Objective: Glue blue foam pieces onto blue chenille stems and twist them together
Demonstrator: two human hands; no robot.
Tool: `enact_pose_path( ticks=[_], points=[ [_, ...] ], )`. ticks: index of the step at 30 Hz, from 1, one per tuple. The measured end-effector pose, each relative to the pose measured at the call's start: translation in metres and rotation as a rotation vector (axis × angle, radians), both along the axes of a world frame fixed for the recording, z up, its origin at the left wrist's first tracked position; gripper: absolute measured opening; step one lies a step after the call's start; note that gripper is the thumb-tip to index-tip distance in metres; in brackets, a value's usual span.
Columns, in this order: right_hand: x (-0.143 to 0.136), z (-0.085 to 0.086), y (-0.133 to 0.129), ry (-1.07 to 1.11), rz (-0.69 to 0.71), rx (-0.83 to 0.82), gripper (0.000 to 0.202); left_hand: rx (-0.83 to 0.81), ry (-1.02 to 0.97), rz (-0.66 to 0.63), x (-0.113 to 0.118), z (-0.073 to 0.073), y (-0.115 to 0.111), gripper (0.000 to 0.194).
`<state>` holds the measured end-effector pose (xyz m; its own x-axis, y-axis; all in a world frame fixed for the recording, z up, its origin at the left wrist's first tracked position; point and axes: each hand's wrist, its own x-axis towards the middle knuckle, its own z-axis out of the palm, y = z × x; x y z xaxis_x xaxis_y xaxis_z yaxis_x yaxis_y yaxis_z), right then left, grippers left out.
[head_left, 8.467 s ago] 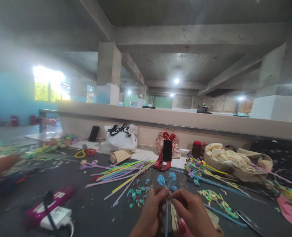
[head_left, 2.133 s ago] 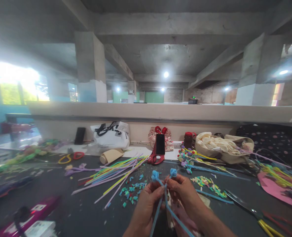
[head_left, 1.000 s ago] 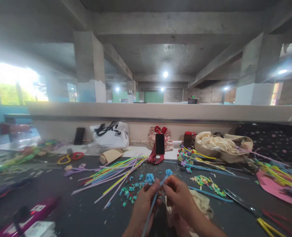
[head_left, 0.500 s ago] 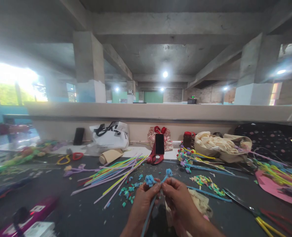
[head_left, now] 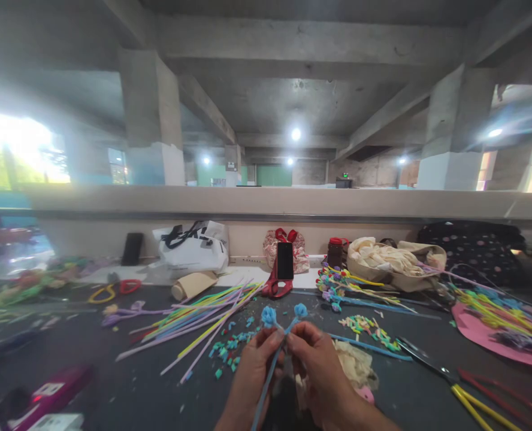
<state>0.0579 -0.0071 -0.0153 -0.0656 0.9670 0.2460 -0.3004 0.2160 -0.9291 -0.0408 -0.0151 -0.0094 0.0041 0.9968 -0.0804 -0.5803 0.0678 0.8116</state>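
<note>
Two fluffy blue pipe-cleaner blooms (head_left: pixel 269 316), slender stems, pinching hands (head_left: pixel 286 365)

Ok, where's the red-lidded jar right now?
In the head view, the red-lidded jar stands right of centre by the low wall, between the red-patterned pouch and the tan bag.

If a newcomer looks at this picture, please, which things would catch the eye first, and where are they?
Probably the fan of colored stems on the dark tabletop, left of center, would draw the eye first. Next might come the light-blue fluffy piece between the left hand and the right hand, at the lower middle. Behind them, a black phone stands upright on a red holder.
</note>
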Motion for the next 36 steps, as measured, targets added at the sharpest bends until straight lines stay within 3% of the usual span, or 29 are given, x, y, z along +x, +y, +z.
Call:
enact_pose_path(
  ticks=[5, 11, 18, 26, 36],
  points=[
    [0.002, 0.005, -0.002, -0.031, 0.004, 0.014, 0.019, 0.071, 0.042, -0.028, 0.001, 0.001, -0.001, 0.022],
    [0.002, 0.006, -0.003, -0.055, -0.022, 0.002, 0.022, 0.037, 0.076, 0.015, 0.0, 0.001, 0.001, 0.026],
    [0.005, 0.011, -0.008, -0.124, -0.024, 0.0, 0.02, -0.03, 0.095, -0.134, -0.007, 0.006, 0.0, 0.023],
    [0.008, 0.014, -0.006, -0.262, -0.047, 0.04, 0.017, 0.132, 0.11, -0.119, -0.005, 0.001, 0.0, 0.02],
    [0.01, 0.015, -0.003, -0.241, -0.052, 0.044, 0.014, 0.085, 0.18, -0.068, -0.004, -0.003, 0.001, 0.023]
  ],
)
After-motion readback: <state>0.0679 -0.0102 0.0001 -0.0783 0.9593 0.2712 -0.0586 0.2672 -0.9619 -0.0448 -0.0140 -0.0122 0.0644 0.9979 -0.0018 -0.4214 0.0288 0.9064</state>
